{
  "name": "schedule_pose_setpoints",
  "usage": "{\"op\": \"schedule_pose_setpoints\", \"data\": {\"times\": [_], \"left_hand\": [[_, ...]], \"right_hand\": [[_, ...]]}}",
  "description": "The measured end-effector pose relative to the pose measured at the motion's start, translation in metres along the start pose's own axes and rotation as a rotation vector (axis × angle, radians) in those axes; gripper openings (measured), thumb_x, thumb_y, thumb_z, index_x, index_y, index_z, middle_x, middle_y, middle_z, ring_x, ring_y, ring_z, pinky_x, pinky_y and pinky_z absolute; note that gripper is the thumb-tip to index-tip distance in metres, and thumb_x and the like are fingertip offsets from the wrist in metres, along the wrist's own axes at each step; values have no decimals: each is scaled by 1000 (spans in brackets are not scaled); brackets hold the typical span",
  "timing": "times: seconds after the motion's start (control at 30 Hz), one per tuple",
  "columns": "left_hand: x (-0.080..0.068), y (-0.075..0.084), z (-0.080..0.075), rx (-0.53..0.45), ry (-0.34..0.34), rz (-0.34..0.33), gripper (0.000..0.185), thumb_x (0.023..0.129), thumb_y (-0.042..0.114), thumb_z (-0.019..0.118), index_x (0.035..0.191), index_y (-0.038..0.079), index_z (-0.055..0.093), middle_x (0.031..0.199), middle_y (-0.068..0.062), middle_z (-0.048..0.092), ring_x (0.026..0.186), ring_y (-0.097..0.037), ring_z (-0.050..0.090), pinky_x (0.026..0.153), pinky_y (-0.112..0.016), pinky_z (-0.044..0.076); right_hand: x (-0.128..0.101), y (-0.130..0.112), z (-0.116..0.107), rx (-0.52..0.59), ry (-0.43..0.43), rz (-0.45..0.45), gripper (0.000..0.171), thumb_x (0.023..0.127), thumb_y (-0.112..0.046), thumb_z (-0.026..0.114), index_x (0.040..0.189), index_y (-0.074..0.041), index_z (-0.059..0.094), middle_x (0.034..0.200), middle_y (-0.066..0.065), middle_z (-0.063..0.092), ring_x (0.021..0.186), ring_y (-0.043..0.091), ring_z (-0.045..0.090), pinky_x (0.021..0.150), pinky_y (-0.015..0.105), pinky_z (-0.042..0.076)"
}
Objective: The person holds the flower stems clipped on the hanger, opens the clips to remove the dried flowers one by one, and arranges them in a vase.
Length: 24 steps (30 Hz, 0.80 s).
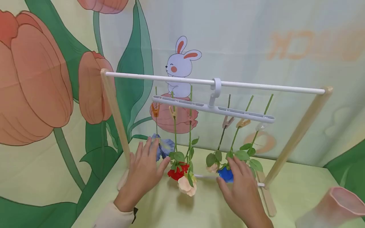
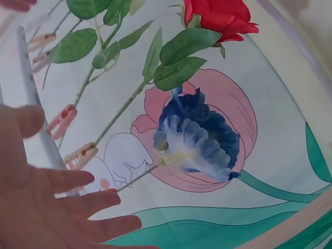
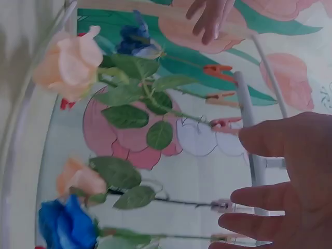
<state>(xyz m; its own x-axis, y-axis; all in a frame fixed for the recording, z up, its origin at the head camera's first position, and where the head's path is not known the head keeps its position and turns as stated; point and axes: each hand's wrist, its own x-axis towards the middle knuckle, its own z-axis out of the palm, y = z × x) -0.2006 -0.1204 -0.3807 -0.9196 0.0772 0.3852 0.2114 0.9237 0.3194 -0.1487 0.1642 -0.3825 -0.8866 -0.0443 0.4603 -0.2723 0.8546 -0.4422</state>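
Note:
A light grey clip hanger [image 1: 182, 103] hangs by its hook from a white rod, with several artificial flowers clipped head down. My left hand [image 1: 146, 169], fingers spread, is close in front of the blue-and-white flower [image 2: 197, 140] and holds nothing. Right of it hang a red rose [image 1: 174, 173] and a peach rose [image 1: 185, 186]. My right hand [image 1: 242, 190], fingers extended and grasping nothing, overlaps the blue rose [image 1: 225, 175] in the head view. Beside that hangs a smaller peach rose [image 3: 78, 179]. The rightmost stem's bloom is hidden behind my right hand.
Wooden posts [image 1: 299, 136] hold up the white rod [image 1: 271, 87] on both sides. At the lower right stands a pink vase-like container [image 1: 328, 205]. A curtain [image 1: 242, 41] printed with tulips and a rabbit hangs behind the pale green table [image 1: 208, 212].

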Motion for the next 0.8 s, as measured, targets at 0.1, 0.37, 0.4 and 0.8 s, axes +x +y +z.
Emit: {"op": "schedule_pose_setpoints", "data": {"times": [0.1,0.37,0.4,0.8], "left_hand": [[10,-2,2,-64,81,-21,68,98,41,63,151,2,44,155,-25,45,141,-51,43,106,-76,36],[48,-24,3,-304,134,-125,57,102,30,60,145,-4,48,146,-26,51,135,-44,50,109,-59,45],[53,-26,3,-323,136,-130,56,102,30,59,145,-4,48,145,-26,51,135,-44,51,109,-59,45],[99,-43,20,-566,77,-187,46,102,34,61,139,6,60,134,-14,66,124,-31,62,104,-48,52]], "right_hand": [[9,-14,1,69,62,-10,57,90,-21,75,140,1,56,145,24,54,133,49,49,105,67,40],[49,-54,13,233,87,-45,42,92,-18,71,131,-4,65,123,13,70,115,33,62,93,53,52],[54,-59,15,251,70,-49,41,93,-19,71,131,-4,65,120,11,71,112,30,64,91,51,54],[112,-112,42,481,-112,-11,41,97,-26,67,133,-9,63,119,8,72,103,24,71,84,40,61]]}}
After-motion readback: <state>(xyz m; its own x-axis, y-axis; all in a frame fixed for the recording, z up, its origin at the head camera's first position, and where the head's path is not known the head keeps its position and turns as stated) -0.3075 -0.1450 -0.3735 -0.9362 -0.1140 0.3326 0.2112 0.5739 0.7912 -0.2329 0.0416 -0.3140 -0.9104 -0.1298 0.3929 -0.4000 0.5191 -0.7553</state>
